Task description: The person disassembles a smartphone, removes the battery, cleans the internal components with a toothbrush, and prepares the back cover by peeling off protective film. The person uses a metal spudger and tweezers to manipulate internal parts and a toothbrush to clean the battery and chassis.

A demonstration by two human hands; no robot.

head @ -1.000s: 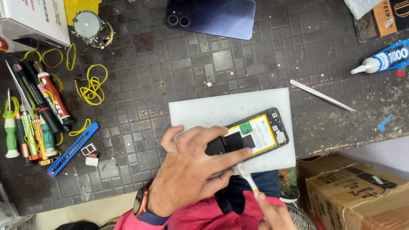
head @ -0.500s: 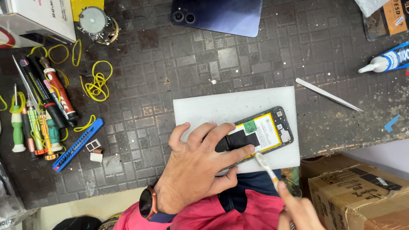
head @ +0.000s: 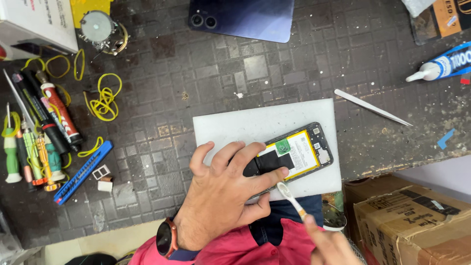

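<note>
Head view, the only one we have: the opened phone (head: 294,157), back cover off, yellow-edged battery and small green board showing, lies tilted on the white foam pad (head: 235,125) near the bench's front edge. Our left hand (head: 223,196) is spread flat over its lower half, fingers splayed and pressing it down, not curled around anything. Our right hand (head: 328,243) comes in at the bottom edge, pinched closed on a white toothbrush (head: 290,194) whose head sits at the phone's lower rim, just beside the left thumb.

We judge the phone light, thin and stiff but fragile with its insides bare; the battery shouldn't be bent or poked. Best held by the frame edges, or pinned flat as now. The pad looks soft enough to stop sliding.

Around: white tweezers (head: 373,107) right of the pad, glue tube (head: 441,66), dark back cover (head: 245,19) up top, screwdrivers (head: 34,147) and yellow rubber bands (head: 103,95) left, cardboard box (head: 412,225) below right.
</note>
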